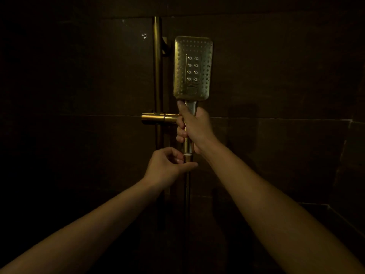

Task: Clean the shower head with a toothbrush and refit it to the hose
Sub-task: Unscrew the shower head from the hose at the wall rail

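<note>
Brass shower head point(193, 68) clasped by right hand point(194, 127); left hand point(167, 165) pinches hose point(187, 186).

Both bare forearms reach forward and upward from the lower corners of the view and converge toward the middle. The right hand point(194, 127) is raised higher, back of the hand toward the camera, and grips the handle of the shower head point(192, 66). Its thumb lies straight up along the handle, and its fingers point(180, 133) wrap around from behind, so their tips show at the left. The left hand point(167, 163) sits just below it, wrist level. Its thumb reaches across to the right and its curled forefinger closes from above, pinching the hose fitting point(188, 158).
</note>
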